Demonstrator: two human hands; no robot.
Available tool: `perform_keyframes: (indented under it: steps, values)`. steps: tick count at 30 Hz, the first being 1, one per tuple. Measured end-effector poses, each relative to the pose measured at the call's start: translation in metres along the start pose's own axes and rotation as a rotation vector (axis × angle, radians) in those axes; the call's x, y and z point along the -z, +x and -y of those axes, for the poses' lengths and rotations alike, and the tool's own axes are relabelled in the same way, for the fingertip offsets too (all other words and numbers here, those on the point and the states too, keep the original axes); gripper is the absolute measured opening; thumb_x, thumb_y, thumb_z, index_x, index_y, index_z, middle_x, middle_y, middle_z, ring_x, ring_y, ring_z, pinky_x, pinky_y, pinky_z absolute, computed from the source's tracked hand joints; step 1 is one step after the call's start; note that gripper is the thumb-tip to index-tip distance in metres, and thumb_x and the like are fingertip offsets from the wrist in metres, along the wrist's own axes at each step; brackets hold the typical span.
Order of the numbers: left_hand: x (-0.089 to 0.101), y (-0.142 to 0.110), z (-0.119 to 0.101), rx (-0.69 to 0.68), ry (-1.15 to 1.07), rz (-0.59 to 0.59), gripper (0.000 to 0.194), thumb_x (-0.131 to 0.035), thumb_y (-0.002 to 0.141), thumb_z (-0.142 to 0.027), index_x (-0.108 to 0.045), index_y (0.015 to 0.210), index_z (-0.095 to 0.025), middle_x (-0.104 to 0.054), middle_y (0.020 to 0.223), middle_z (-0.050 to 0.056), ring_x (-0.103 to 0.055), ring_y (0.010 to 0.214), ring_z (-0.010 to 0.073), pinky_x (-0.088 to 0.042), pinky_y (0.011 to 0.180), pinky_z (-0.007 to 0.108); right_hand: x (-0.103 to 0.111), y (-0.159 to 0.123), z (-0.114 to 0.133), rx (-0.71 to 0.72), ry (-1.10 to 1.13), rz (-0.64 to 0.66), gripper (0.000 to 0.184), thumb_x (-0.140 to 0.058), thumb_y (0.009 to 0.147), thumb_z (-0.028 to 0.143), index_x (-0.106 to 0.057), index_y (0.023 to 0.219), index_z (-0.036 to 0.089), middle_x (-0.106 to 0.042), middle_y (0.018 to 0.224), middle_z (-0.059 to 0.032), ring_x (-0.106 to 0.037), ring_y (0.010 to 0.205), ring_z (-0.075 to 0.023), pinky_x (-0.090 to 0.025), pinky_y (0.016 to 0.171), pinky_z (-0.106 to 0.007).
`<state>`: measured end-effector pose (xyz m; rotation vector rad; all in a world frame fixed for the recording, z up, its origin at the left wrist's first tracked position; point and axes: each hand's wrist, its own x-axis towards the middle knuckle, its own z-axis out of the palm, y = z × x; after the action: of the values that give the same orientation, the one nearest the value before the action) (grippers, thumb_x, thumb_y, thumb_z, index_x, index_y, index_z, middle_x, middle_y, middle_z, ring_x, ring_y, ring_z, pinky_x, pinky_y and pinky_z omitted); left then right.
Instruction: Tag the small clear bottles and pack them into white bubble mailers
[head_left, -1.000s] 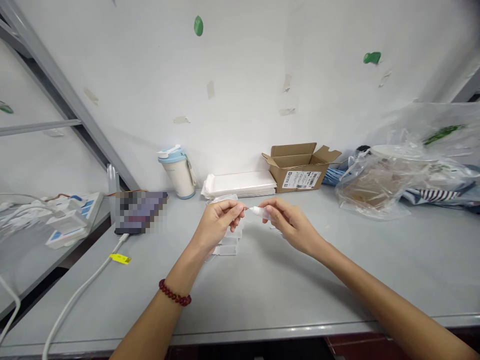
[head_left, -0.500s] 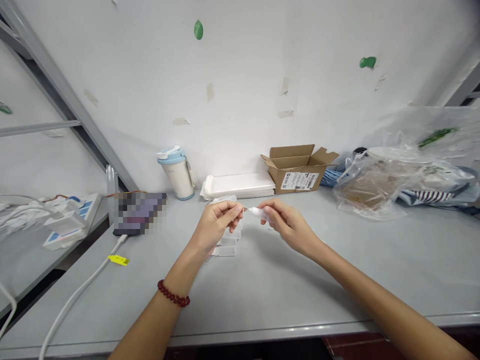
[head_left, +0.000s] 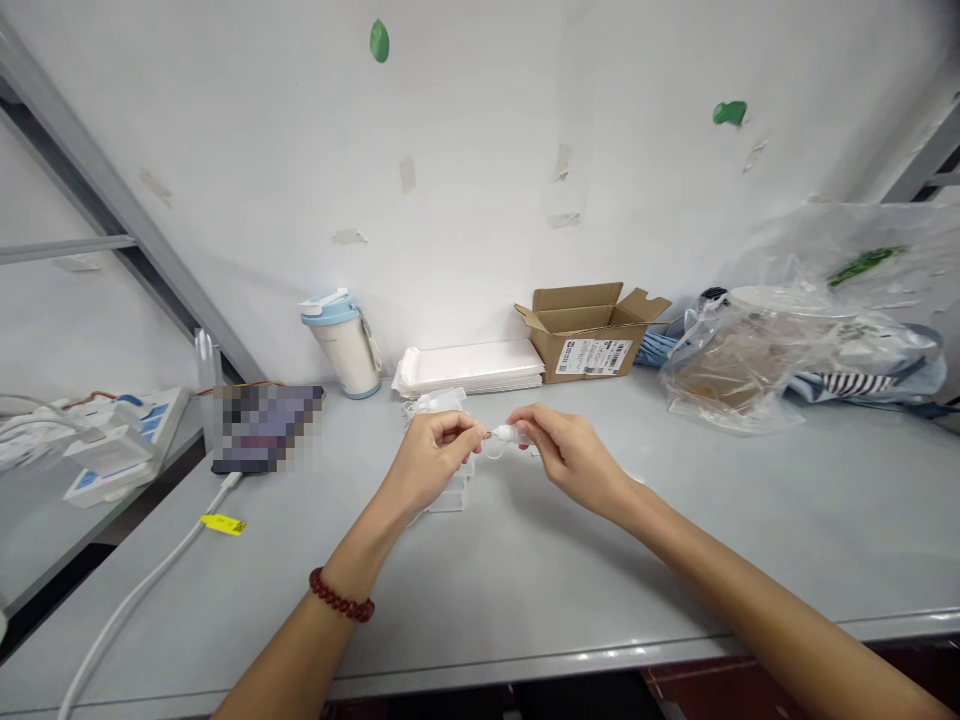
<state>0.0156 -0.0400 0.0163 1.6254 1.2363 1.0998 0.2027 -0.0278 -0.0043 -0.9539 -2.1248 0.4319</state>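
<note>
My right hand [head_left: 566, 445] is closed on a small white nozzle bottle [head_left: 510, 434], its narrow tip pointing left. My left hand [head_left: 439, 455], with a dark red bead bracelet [head_left: 341, 597] on the wrist, pinches something tiny and brownish at the fingertips, too small to name. The bottle's tip is at or very near that pinch; whether they touch I cannot tell. A thin clear loop hangs just below the tip. Behind and under my left hand lie several translucent plastic pieces [head_left: 450, 497], partly covered by the hand.
Along the wall stand a cream tumbler with blue lid [head_left: 346, 350], a stack of white envelopes [head_left: 472, 366] and an open cardboard box [head_left: 589, 345]. A clear plastic bag [head_left: 739, 375] lies right. On the left are a blurred phone [head_left: 262, 430], its white cable [head_left: 150, 590] and a power strip [head_left: 127, 450].
The bottle and both hands have come slightly lower in view, still tip to fingertips. A thin loop now shows under the tip. The whole scene has shifted slightly left as the head moved.
</note>
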Motion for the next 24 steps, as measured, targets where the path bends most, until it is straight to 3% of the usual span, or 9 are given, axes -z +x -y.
perform_keyframes:
  steps: [10,14,16,19,21,24]
  values:
    - [-0.005,0.000,0.002,0.016,-0.031,0.035,0.021,-0.058,0.076,-0.031,-0.060,0.061,-0.016,-0.053,0.057,-0.002,-0.042,0.050,0.0076,-0.036,0.051,0.021,-0.003,0.000,-0.001,0.017,0.005,-0.022,0.024,-0.030,0.095,0.027,-0.053,0.091,0.020,-0.061,0.072,-0.0024,-0.053,0.061,-0.0123,-0.040,0.058,-0.024]
    - [0.004,0.007,0.010,-0.020,-0.058,0.022,0.021,-0.062,0.075,-0.032,-0.065,0.065,-0.015,-0.056,0.059,-0.001,-0.044,0.050,0.0070,-0.036,0.049,0.020,-0.001,0.002,-0.001,-0.011,0.012,-0.026,0.023,-0.033,0.095,0.032,-0.053,0.094,0.019,-0.062,0.074,-0.0026,-0.054,0.061,-0.0125,-0.041,0.058,-0.024]
    - [0.015,0.014,0.018,-0.042,-0.123,-0.089,0.020,-0.065,0.072,-0.033,-0.067,0.067,-0.014,-0.058,0.061,0.000,-0.044,0.049,0.0067,-0.035,0.046,0.019,0.003,0.004,-0.004,-0.049,-0.006,-0.017,0.024,-0.038,0.093,0.036,-0.051,0.103,0.019,-0.063,0.079,-0.0031,-0.053,0.058,-0.0123,-0.041,0.056,-0.025]
    - [0.036,0.028,0.035,-0.092,-0.282,-0.416,0.023,-0.069,0.066,-0.034,-0.068,0.072,-0.012,-0.061,0.066,0.002,-0.052,0.057,0.0097,-0.038,0.046,0.019,0.014,0.007,-0.012,-0.107,-0.053,0.017,0.029,-0.040,0.092,0.039,-0.047,0.112,0.019,-0.064,0.087,-0.0049,-0.053,0.059,-0.0128,-0.042,0.057,-0.026]
    - [0.047,0.036,0.047,-0.101,-0.321,-0.574,0.027,-0.071,0.062,-0.035,-0.068,0.075,-0.012,-0.064,0.070,0.004,-0.058,0.065,0.0137,-0.042,0.049,0.020,0.021,0.009,-0.020,-0.149,-0.128,0.075,0.027,-0.040,0.092,0.037,-0.048,0.110,0.019,-0.065,0.087,-0.0049,-0.055,0.064,-0.0146,-0.041,0.060,-0.027]
    - [0.055,0.045,0.065,-0.092,-0.242,-0.669,0.028,-0.069,0.063,-0.036,-0.069,0.077,-0.011,-0.067,0.072,0.006,-0.061,0.069,0.0160,-0.046,0.053,0.022,0.030,0.011,-0.031,-0.247,-0.218,0.252,0.023,-0.042,0.090,0.035,-0.053,0.103,0.020,-0.066,0.084,-0.0050,-0.058,0.072,-0.0175,-0.041,0.063,-0.028]
